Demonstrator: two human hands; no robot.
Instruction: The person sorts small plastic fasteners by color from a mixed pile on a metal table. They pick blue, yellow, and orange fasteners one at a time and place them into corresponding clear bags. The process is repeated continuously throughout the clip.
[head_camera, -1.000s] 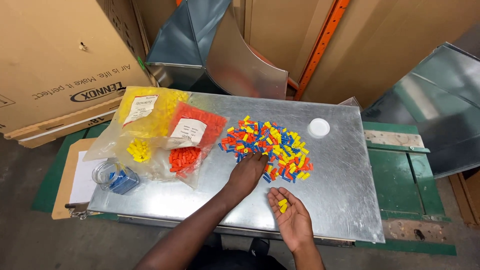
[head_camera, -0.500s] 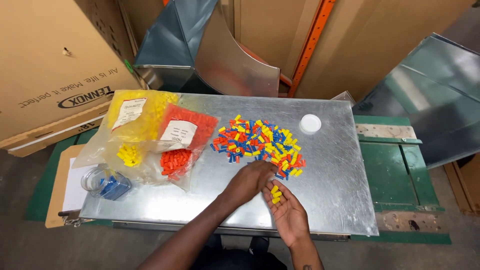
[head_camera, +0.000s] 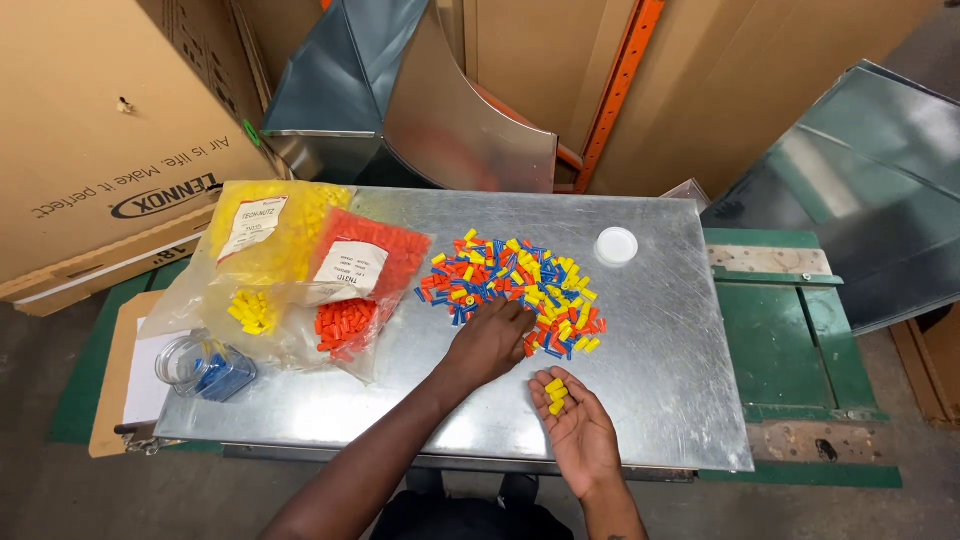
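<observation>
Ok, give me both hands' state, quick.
Left hand: palm down, fingers in the edge of the mixed caps pile; grip cannot be told.
Right hand: open, palm up, a few yellow caps lying on it.

The table (head_camera: 680, 380) was dull, scuffed sheet metal; the connectors (head_camera: 520, 280) glossy plastic; the bags (head_camera: 300, 270) clear, crinkled film

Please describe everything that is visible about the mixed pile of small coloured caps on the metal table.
The pile of caps is a loose, flat spread of small cone-shaped pieces, seemingly plastic, in yellow, red and blue, all mixed. It lies near the middle of the shiny sheet-metal table, right of the red bag. The left hand rests palm down on its near edge. The right hand, palm up, holds a few yellow caps apart from it.
</observation>
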